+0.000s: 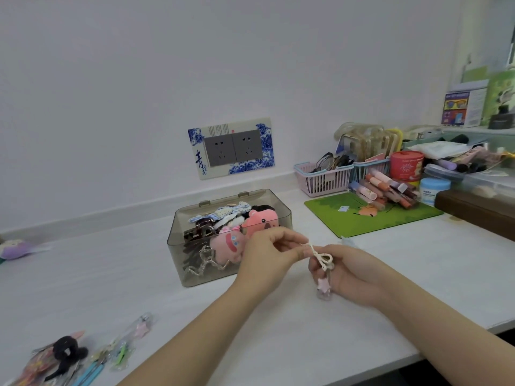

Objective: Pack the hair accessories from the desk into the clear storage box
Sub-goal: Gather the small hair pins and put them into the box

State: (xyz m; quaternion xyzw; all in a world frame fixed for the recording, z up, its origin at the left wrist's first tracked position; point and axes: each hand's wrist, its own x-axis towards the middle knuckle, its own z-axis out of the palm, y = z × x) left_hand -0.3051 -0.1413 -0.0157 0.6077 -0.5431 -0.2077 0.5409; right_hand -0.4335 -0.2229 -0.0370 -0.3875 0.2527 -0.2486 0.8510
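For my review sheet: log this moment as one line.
both hands hold cream bow clip | right hand also grips pink star clip | clear storage box open, part-filled | more accessories on desk

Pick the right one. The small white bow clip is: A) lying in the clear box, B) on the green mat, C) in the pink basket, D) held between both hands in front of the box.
D: the left hand and right hand both pinch the bow clip above the desk, just in front of the clear box.

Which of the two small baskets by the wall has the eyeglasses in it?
The pink basket, the one nearer the wall socket. The blue basket beside it holds cards instead.
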